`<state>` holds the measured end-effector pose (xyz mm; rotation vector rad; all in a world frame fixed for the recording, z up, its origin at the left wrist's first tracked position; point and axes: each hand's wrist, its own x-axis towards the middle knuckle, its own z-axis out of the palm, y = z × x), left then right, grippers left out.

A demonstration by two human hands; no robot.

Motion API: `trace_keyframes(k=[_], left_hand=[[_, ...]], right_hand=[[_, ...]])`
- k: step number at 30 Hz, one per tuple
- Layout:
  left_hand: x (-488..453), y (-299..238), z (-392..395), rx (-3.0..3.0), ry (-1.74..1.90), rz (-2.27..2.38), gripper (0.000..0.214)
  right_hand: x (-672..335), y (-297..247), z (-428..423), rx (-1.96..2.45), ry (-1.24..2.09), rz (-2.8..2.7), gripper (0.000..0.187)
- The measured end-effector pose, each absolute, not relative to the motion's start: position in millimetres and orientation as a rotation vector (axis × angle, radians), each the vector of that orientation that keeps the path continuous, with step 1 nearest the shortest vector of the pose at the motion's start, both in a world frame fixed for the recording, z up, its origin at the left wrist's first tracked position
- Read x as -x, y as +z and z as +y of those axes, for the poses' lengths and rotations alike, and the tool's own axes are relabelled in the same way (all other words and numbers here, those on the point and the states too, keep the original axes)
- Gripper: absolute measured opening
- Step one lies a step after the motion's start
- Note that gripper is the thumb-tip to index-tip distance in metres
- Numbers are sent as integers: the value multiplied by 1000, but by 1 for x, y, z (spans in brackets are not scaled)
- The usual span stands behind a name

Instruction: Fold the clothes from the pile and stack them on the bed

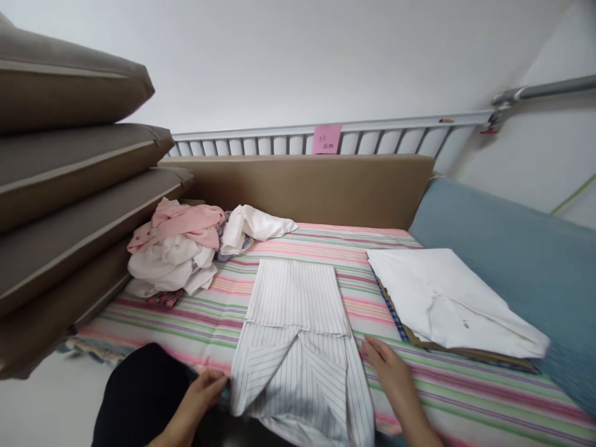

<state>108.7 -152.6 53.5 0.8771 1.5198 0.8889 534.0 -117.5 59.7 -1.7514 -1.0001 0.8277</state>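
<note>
A white shirt with thin dark stripes [298, 323] lies partly folded on the striped bed sheet [209, 313], its far part turned over into a rectangle. My left hand [205, 388] pinches the shirt's near left edge. My right hand [388, 366] rests flat on the sheet against the shirt's right edge, fingers stretched out.
A stack of folded clothes topped by a white garment [447, 298] sits at the right. A loose heap of pink and white clothes [181, 248] lies at the back left. Brown cushions [69, 205] are stacked on the left, a blue pillow [512, 242] on the right, a brown headboard [302, 186] behind.
</note>
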Motion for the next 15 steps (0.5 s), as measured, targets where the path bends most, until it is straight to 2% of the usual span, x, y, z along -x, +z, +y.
trace_keyframes(k=[4,8,15], left_hand=[[-125,46,-167,-802,747,1236,49],[-147,46,-171,-772,679,886,60],[-150,41,-184,-671,672,812,55]], right_hand=[[-526,57,-171,1638,1014,-733,43],[-506,48,-212,1716,1116,-527,47],[-468,39,-231,1705,1209,-444,49]])
